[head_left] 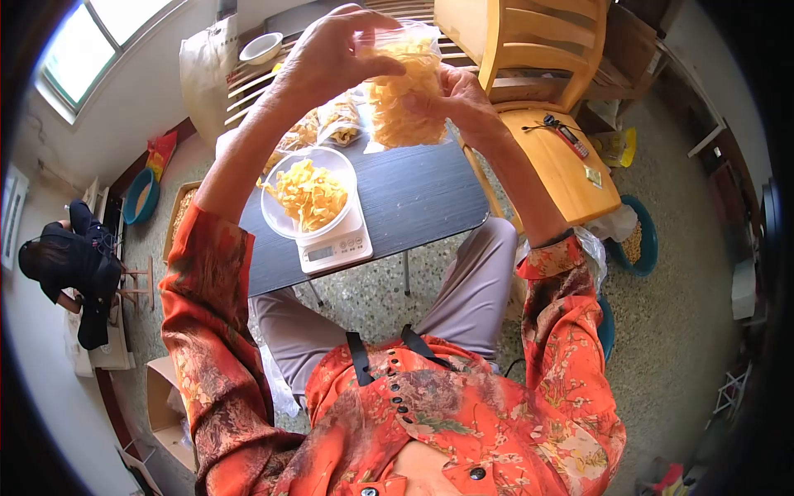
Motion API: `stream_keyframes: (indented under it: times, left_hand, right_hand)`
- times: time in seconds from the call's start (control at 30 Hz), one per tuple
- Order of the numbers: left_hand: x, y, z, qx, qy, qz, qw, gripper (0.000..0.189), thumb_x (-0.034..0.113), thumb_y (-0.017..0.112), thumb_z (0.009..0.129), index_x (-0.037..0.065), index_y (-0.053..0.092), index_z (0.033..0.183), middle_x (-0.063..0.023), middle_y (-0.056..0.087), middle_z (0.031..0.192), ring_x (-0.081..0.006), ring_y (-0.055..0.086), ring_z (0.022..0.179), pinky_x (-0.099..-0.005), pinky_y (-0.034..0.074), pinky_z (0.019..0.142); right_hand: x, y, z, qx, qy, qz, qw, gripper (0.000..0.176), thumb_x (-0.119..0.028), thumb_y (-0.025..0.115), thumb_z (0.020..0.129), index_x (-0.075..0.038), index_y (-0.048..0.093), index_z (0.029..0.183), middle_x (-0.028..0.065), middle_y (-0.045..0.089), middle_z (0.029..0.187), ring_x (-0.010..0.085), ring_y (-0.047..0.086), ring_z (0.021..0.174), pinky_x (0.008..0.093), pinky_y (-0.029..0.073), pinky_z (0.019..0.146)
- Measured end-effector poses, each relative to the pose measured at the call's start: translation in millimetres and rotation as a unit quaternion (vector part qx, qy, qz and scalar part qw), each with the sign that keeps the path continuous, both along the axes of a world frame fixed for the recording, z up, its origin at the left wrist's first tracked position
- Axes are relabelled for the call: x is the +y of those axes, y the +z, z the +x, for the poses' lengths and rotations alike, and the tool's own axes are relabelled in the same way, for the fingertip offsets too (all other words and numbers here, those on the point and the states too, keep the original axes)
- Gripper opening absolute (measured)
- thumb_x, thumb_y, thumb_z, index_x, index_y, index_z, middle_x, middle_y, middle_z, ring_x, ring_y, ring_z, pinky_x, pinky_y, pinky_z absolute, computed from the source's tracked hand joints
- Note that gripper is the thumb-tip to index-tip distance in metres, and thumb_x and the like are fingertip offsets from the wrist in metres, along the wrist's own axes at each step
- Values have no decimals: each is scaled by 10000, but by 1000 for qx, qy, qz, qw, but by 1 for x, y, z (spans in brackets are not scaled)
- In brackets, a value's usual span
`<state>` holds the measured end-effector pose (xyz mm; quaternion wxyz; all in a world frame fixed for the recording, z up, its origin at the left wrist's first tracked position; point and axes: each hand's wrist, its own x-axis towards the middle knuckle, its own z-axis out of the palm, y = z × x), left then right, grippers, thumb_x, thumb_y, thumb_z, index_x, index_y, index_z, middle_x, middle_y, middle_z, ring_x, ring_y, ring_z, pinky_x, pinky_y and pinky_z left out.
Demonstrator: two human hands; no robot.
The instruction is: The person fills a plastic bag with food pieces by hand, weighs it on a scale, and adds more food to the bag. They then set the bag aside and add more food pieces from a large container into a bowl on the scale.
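Homely workroom — wooden chair [571,194], slatted bench [240,93], digital scale [351,229], window [78,62]

Dark Table, Wooden Seats and a Speckled Floor

The dark table [422,194] has a faint grain and pale specks. On its left half sits a white digital scale [335,250], bearing a clear round bowl [269,217] of curly yellow pieces [310,194]. Filled clear bags [339,124] lie beyond the bowl.

Behind the table, a slatted wooden bench [240,97] holds a white bowl [260,50]. On the wooden chair [550,178] at right lie a red-and-dark handheld device [571,140], a thin dark cord [538,126] and a small pale item [593,176].

The speckled floor [372,306] carries teal basins [633,263] on both sides and an open cardboard box [165,397] at lower left.
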<state>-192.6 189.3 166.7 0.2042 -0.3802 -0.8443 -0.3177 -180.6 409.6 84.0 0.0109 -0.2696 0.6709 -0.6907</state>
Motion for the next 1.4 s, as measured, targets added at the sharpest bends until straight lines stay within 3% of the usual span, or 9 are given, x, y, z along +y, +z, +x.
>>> stream_keyframes:
  times: [0.13,0.27,0.37,0.53,0.63,0.87,1.0,1.13,1.4]
  left_hand:
    - [-3,-7,8,-5,27,118,993,1007,355,912,623,128,384,1451,-158,621,1148,-269,614,1071,-331,557,847]
    - [-1,-38,-14,-314,-153,177,920,937,267,909,631,1,424,1387,-146,607,1244,-241,590,1143,-355,474,995]
    - [-2,-45,-8,-342,-147,156,915,706,243,894,637,3,581,1223,-89,664,1128,-171,643,1002,-330,480,957]
    - [-4,-51,-13,-325,-122,164,923,605,181,877,677,-3,589,1176,-83,674,1087,-158,652,979,-310,510,906]
    - [-4,-55,-13,-319,-136,216,913,665,162,891,663,2,546,1208,-87,667,1117,-177,652,1016,-339,507,936]
    - [-12,-52,-19,-228,-84,177,954,930,299,902,652,41,413,1399,-175,514,1347,-262,552,1205,-366,514,948]
    - [-21,-21,-11,14,-21,87,996,560,258,787,801,106,572,1296,-95,553,1301,-221,593,1120,-305,559,799]
    - [-9,-26,-23,-33,-48,37,998,457,218,765,802,181,632,1238,-71,590,1229,-196,636,1018,-327,549,788]
    - [-4,-77,-66,-138,-51,-65,987,145,185,733,757,53,730,817,-70,677,764,-141,651,657,-296,539,590]
  right_hand:
    - [4,-5,-5,7,-32,-43,999,514,-252,877,696,0,653,1084,58,695,950,116,660,857,281,529,790]
    - [7,-11,-15,5,-31,-57,998,497,-279,891,687,0,669,1034,58,696,916,98,650,784,254,532,703]
    - [1,-5,-5,14,-40,-40,998,479,-282,890,692,2,674,1012,57,695,900,87,638,749,243,527,644]
    - [1,1,9,-24,-36,10,999,562,-258,885,702,31,639,1116,60,692,937,99,642,789,253,541,709]
    - [-5,-5,9,44,28,-95,994,646,-201,885,695,57,579,1203,82,686,991,123,656,849,258,547,775]
    - [7,-24,-7,-21,-31,16,999,592,-50,823,709,62,529,1210,111,670,1058,150,656,953,269,544,830]
    - [8,-28,-2,-21,-71,3,997,573,-40,819,708,49,537,1199,95,678,1033,144,658,932,268,548,819]
    - [7,-65,-10,-38,-30,-27,998,596,37,806,691,30,529,1220,91,676,1067,159,659,971,297,562,833]
    - [7,-122,-19,-68,-46,-69,994,620,69,803,683,23,515,1230,84,660,1107,165,646,1020,299,554,875]
